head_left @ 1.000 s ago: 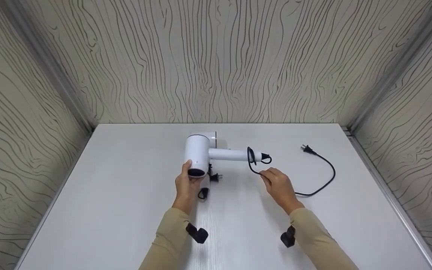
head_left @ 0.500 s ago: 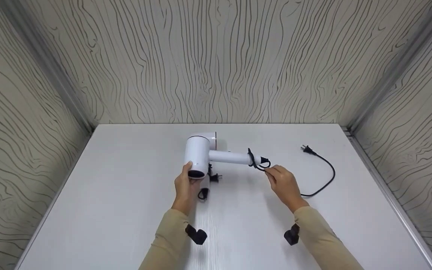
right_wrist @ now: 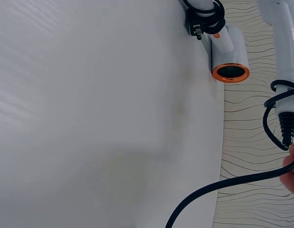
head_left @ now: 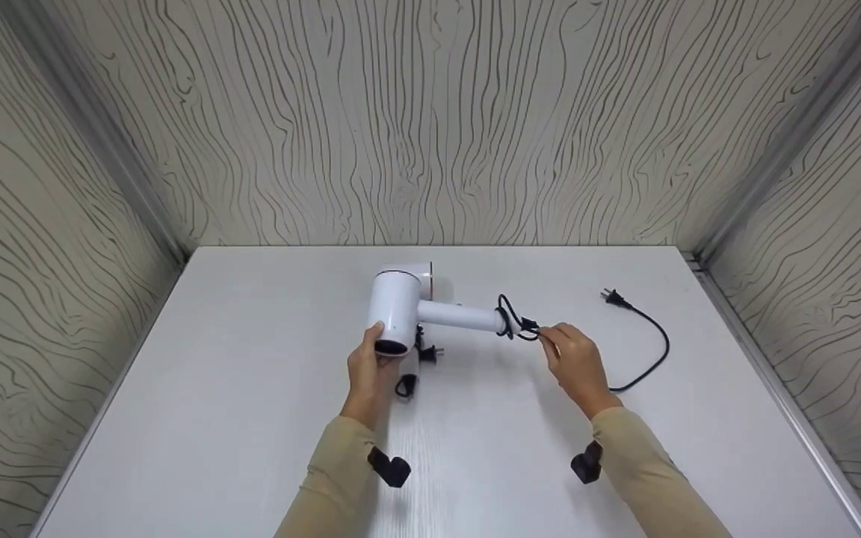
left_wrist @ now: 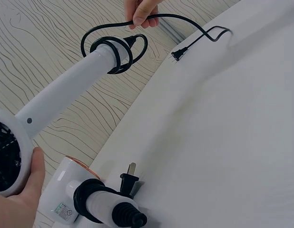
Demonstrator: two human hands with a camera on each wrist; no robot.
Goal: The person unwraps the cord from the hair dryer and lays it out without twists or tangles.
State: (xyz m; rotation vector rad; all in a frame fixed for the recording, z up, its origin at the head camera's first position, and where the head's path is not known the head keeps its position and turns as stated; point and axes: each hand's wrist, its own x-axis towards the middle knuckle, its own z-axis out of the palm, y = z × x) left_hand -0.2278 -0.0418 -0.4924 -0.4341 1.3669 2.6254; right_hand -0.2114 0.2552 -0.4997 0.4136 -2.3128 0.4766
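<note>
A white hair dryer is held up off the table, its handle pointing right. My left hand grips the lower end of its barrel, thumb on the near side. Its black cord is looped around the handle's end. My right hand pinches this cord between thumb and fingers, just beyond the handle's tip. From there the cord runs down to the table, ending in a two-pin plug at the right.
A second white hair dryer with an orange-rimmed end lies on the white table, partly hidden below the held one. Its cord is wound around its handle, and its plug sticks out. Patterned walls stand behind and at both sides.
My right hand has moved right, drawing the cord with it and changing the loops at the handle's end. The handle's end has dipped slightly. My left hand stays nearly still.
</note>
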